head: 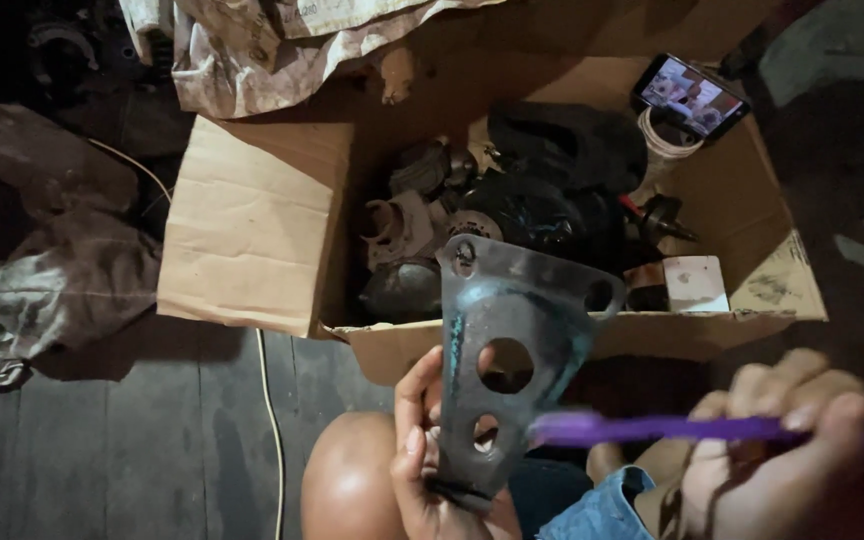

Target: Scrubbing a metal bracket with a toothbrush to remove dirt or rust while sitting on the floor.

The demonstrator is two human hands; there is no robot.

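Floorboards (pixel 152 440) lie open left of the fingers. Left hand (pixel 422 450) pinches the metal plate (pixel 507 350) upright; right hand (pixel 782 440) grips a purple brush (pixel 652 430), tip touching the plate.

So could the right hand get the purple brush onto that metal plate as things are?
Probably yes: the right hand holds the purple brush, whose tip already meets the metal plate, with nothing between.
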